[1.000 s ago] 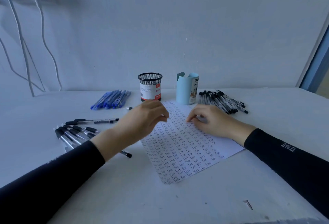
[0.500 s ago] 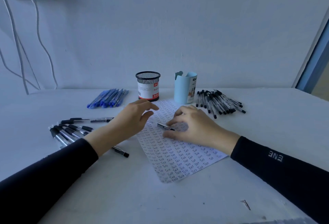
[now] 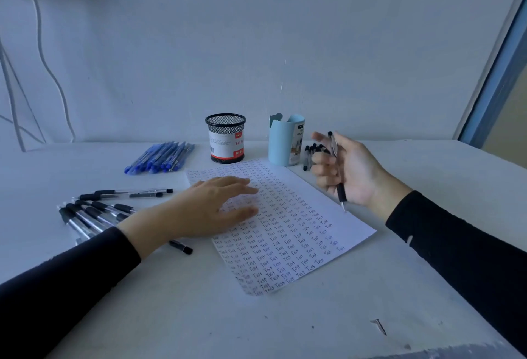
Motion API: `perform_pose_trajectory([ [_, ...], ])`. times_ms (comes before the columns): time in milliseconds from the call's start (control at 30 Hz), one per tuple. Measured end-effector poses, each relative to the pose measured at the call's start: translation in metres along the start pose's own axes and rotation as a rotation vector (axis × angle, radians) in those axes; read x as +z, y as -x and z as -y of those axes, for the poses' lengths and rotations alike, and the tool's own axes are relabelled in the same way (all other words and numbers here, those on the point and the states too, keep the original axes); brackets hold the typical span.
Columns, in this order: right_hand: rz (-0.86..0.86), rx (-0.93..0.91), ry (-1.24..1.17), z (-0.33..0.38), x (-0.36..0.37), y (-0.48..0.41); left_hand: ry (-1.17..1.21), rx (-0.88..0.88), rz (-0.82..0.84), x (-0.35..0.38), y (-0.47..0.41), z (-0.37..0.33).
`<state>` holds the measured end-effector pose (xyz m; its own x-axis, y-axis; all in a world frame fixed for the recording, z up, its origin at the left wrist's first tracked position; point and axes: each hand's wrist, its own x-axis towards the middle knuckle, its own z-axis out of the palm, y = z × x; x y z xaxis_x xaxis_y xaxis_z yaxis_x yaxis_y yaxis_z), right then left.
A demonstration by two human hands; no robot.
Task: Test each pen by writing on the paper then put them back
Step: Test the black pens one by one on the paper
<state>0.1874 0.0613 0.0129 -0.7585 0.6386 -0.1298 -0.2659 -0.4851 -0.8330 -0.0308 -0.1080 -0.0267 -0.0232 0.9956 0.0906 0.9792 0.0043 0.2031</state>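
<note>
A white sheet of paper (image 3: 288,233) covered with rows of the word "Test" lies on the table. My left hand (image 3: 208,210) rests flat on its left part, fingers straight. My right hand (image 3: 346,171) is raised above the paper's right edge and holds a black pen (image 3: 338,171), tip pointing down. A pile of black pens (image 3: 94,213) lies at the left, with one more black pen (image 3: 181,246) partly under my left wrist. Blue pens (image 3: 161,157) lie at the back left. More black pens (image 3: 309,154) show behind my right hand.
A black mesh pen cup (image 3: 225,137) and a light blue pen holder (image 3: 285,139) stand at the back by the wall. White cables (image 3: 48,67) hang down the wall at the left. A small dark scrap (image 3: 378,326) lies near the table's front right.
My right hand has lifted a black pen off the paper and swung up to the right. My left hand has flattened onto the paper.
</note>
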Motion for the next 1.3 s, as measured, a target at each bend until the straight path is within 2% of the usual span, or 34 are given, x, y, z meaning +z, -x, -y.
perform_pose_trajectory([
  [100, 0.030, 0.081, -0.047, -0.007, 0.003, 0.001, -0.037, -0.024, 0.060, -0.002, 0.001, -0.003],
  [333, -0.033, 0.112, -0.074, -0.014, 0.003, 0.000, -0.022, -0.032, 0.113, -0.004, 0.002, -0.002],
  [600, -0.008, -0.100, -0.077, -0.008, 0.003, 0.001, -0.012, -0.041, 0.127, -0.004, 0.002, -0.002],
  [800, 0.036, -0.035, 0.392, -0.018, -0.014, 0.020, -0.032, -0.043, 0.159, -0.005, 0.001, -0.003],
  [933, 0.179, 0.034, 0.444, -0.022, -0.025, 0.034, -0.028, -0.036, 0.148, -0.003, 0.001, -0.002],
  [1000, 0.185, -0.021, 0.533, -0.022, -0.027, 0.037, -0.025, -0.026, 0.140, -0.002, 0.000, 0.000],
  [1100, 0.070, -0.183, 0.713, -0.027, -0.031, 0.038, -0.025, -0.025, 0.142, 0.000, -0.001, 0.002],
  [1167, 0.033, -0.253, 0.746, -0.030, -0.032, 0.038, -0.036, -0.020, 0.149, 0.000, -0.001, 0.002],
  [1300, 0.082, -0.269, 0.908, -0.029, -0.028, 0.041, -0.043, -0.020, 0.168, -0.001, -0.002, 0.002],
])
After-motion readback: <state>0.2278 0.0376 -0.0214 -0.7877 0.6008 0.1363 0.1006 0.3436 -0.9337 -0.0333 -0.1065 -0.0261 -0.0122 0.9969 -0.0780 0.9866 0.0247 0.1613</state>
